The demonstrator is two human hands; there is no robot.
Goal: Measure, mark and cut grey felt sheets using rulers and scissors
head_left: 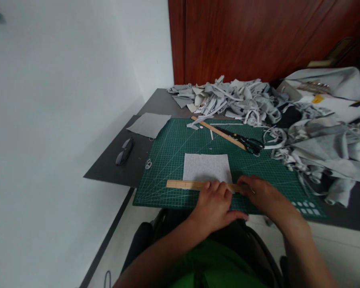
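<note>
The left hand [213, 204] pressed flat on a wooden ruler [195, 185] laid across the near edge of a grey felt square [207, 168] on the green cutting mat [168, 160]. The right hand [258, 194] gripped something thin at the ruler's 3 o'clock end; what it was could not be told. The square looked untrimmed along that edge. Scissors [243, 141] and a second ruler [219, 133] lay at 1 o'clock, a cut square [149, 125] at 10 o'clock, and scraps [228, 100] were heaped beyond.

ruler [186, 185]: wood, matt | square [207, 168]: grey felt-like cloth | mat [168, 160]: matt green

A home sewing or craft corner is showing here: a green cutting mat [180, 140] is covering the counter [114, 168], fabric scraps [228, 98] piling beside scissors [243, 141].
</note>
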